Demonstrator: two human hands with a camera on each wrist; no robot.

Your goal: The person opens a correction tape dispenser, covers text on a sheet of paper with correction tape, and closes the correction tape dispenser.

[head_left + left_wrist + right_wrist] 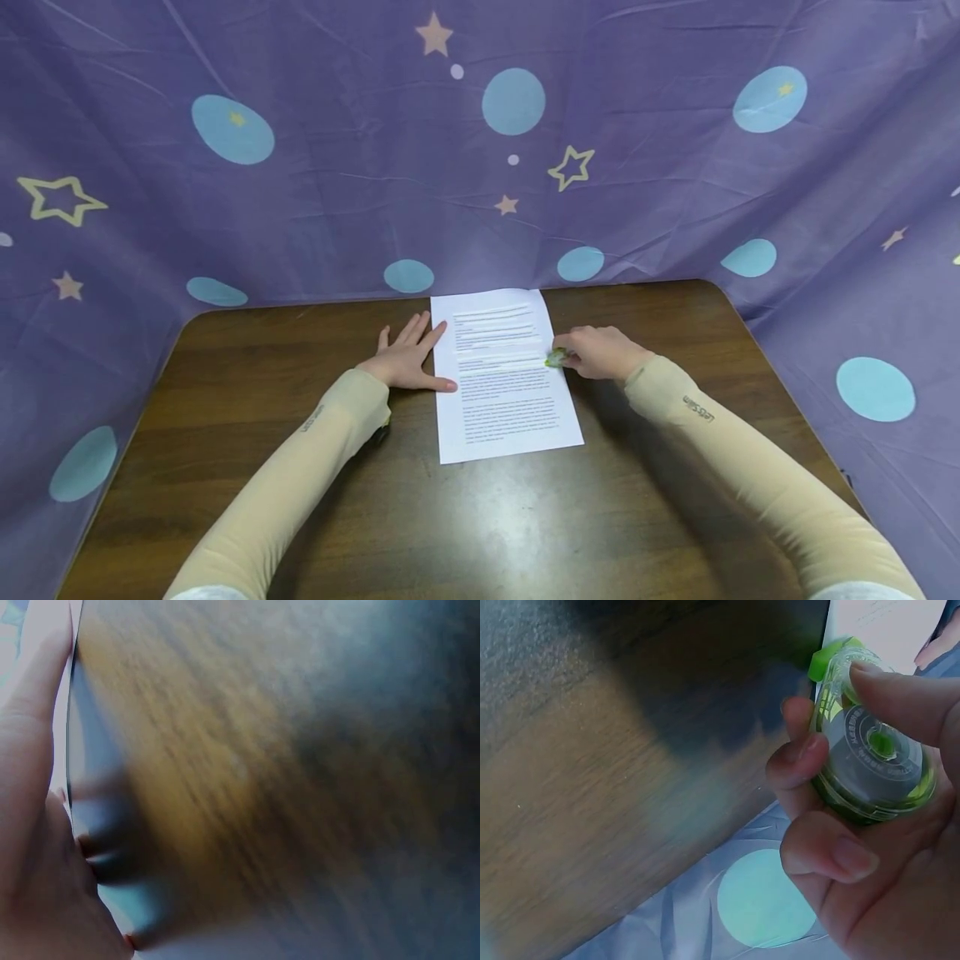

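A printed sheet of paper [510,392] lies near the back of the table, with white bands across the text in its upper half. My left hand [405,362] rests with spread fingers on the sheet's left edge, thumb lower down. In the left wrist view that hand [34,802] shows only at the left side. At the sheet's right edge my right hand [603,352] holds a green and clear correction tape [557,358]. The right wrist view shows the thumb pressing the clear case of the correction tape [877,761], fingers curled round it; its green tip end is near the paper [881,630].
The brown wooden table [510,533] has rounded back corners. A purple curtain [337,200] with stars and blue circles hangs behind and at both sides, touching the back edge. The sheet's far end reaches the curtain.
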